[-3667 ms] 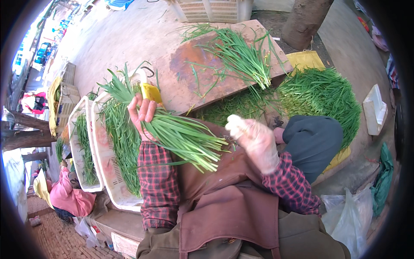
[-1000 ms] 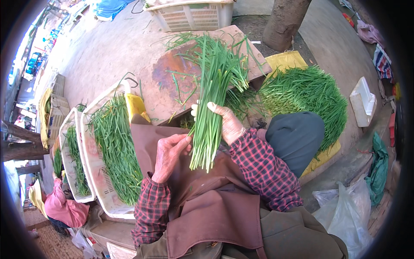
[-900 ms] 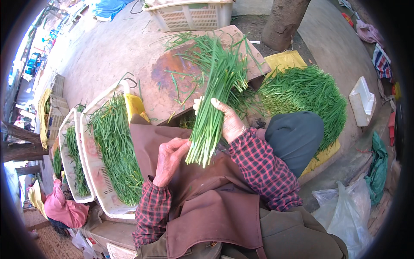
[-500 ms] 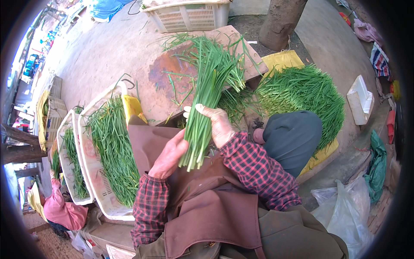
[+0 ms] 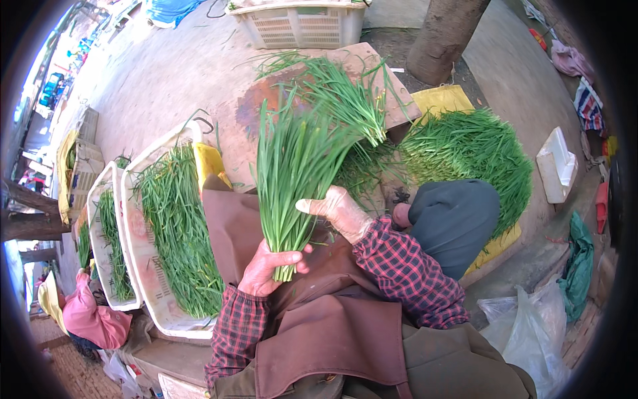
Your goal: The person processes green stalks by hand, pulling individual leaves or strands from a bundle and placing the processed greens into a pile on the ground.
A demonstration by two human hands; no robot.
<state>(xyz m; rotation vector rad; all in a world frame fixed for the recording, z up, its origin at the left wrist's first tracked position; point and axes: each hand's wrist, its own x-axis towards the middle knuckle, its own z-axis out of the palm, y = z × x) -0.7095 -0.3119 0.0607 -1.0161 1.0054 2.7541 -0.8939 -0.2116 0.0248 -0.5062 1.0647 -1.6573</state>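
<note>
A bunch of green chives (image 5: 289, 159) stands upright in front of me, its leaves fanned out above and its pale cut ends pointing down. My left hand (image 5: 264, 269) is closed round the lower stalks, thumb across the front. Higher up, my right hand (image 5: 342, 211), with pale tape or covering on the thumb, lies against the right side of the bunch. Its thumb presses over the stalks, while its other fingers are mostly hidden behind them. Beyond the bunch, another bundle of chives (image 5: 352, 100) rests on a low board (image 5: 369, 60).
A big chive pile (image 5: 472, 153) lies on yellow sacking (image 5: 442, 98) by my right knee. White crates (image 5: 174, 319) of chives stand at left. Another crate (image 5: 302, 28) and a tree trunk (image 5: 445, 36) are ahead. A person in pink (image 5: 100, 319) sits far left.
My left hand has moved down to the cut ends. The bunch has swung more upright and leftward, its leaves spreading. My right hand has shifted slightly right and down, its thumb now lower along the stalks.
</note>
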